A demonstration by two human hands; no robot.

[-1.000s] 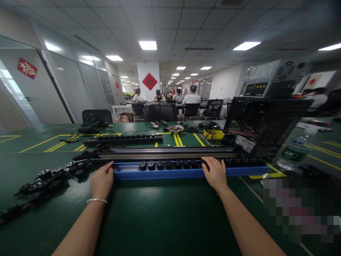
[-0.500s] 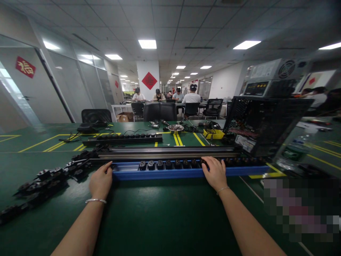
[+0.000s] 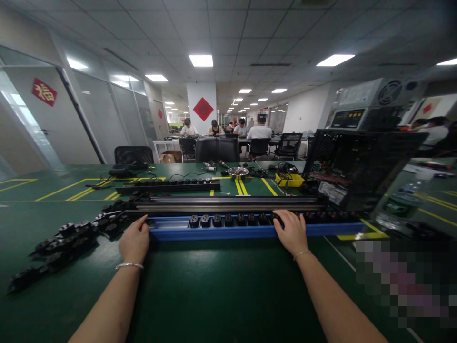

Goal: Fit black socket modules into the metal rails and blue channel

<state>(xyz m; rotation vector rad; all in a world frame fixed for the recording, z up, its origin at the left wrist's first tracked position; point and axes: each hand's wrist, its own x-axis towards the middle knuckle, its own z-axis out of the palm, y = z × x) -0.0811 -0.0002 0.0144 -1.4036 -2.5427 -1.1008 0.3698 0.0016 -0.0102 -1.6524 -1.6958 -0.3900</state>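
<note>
Resting left fingers: our left hand [image 3: 134, 240] is at the left end of the blue rail [image 3: 214, 233], fingers bent close together; we cannot tell if they pinch it.
Right fingers: our right hand [image 3: 291, 233] bends over the rail's right part, fingers a bit apart; the tips are hidden, so we cannot tell how tight they hold.
Blue rail: it lies longways before us on the green table [image 3: 221, 286]. Our hands are well apart, perhaps to steady it.
Black round parts [image 3: 228, 219]: they sit in a row inside, maybe lined up by its sides.
Dark rails [image 3: 228, 207]: they lie just behind.
Black pile [image 3: 74, 236]: it is to our left, perhaps for easy reach.
</note>
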